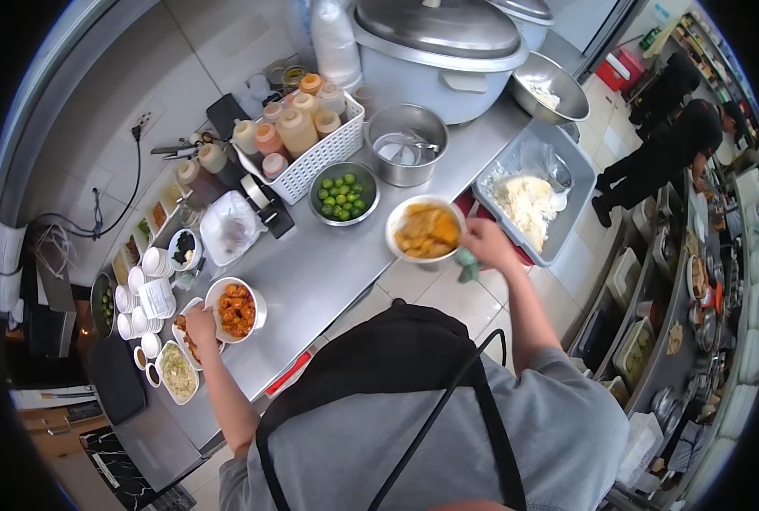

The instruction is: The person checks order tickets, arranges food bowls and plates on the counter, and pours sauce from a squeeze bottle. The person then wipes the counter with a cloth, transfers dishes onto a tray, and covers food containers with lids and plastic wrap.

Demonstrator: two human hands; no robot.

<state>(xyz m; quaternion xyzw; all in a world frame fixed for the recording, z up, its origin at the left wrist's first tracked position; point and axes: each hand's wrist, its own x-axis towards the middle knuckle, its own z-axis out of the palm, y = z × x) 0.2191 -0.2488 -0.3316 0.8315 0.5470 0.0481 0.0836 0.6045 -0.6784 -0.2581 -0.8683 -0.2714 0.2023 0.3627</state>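
My right hand (pixel 484 242) is closed at the right rim of a white bowl (pixel 425 230) of yellow-orange food, held over the counter's front edge. A green cloth (pixel 467 266) hangs below those fingers. At the left, my left hand (pixel 201 325) reaches over a white oval dish (pixel 184 341) with reddish-brown food, its fingers bent together; what they hold is hidden. Just right of it stands a white bowl (pixel 236 310) of red-orange glazed pieces. A dish of pale shredded food (pixel 178 372) lies on the near left side.
Behind are a metal bowl of green limes (pixel 343 194), a steel pot (pixel 407 145), a white basket of bottles (pixel 316 160) and a large lidded cooker (pixel 439 64). A grey tub of rice (pixel 524 204) stands right. People in black work at the far right (pixel 671 145).
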